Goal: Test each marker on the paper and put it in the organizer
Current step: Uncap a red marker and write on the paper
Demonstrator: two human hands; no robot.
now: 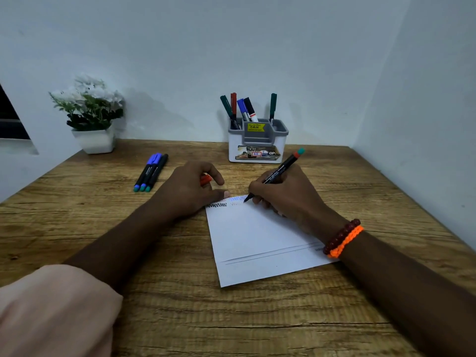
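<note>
right hand (286,194): gripping one black marker (277,173), tip on the paper (257,235)
left hand (190,189): curled round one red cap (205,179), thumb pinning the paper's corner
organizer (257,144): five markers standing inside
tabletop (231,318): three more markers (150,172) lying left

We sit at a small study or home-office corner. A wood-grain table (77,228) is pushed into the meeting of two plain pale walls (257,47). On it stand an organizer (257,148) with markers (247,109) in it and a price sticker (255,127) on its front, a potted plant (90,112) with white flowers, loose pens (150,172) and paper (252,240).
</note>
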